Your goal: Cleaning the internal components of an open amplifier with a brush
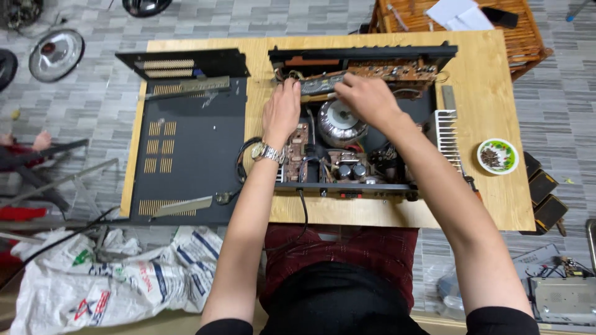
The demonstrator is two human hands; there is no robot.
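An opened black amplifier chassis [347, 186] lies on a low wooden table [484, 80], showing a round toroidal transformer [338, 121], brown circuit boards and capacitors. My left hand [282, 108], with a metal wristwatch, rests its fingers on the brown board strip [397, 69] near the front panel. My right hand [366, 96] reaches over the transformer and touches the same strip from the right. Whether either hand grips a part is hidden by the fingers.
The removed black vented cover [192, 149] lies at the table's left. A white finned heatsink [448, 136] sits at the chassis's right side, a small green-rimmed dish of screws [497, 156] beyond it. A wicker stool [521, 31], white sacks [112, 279] and other gear stand on the floor.
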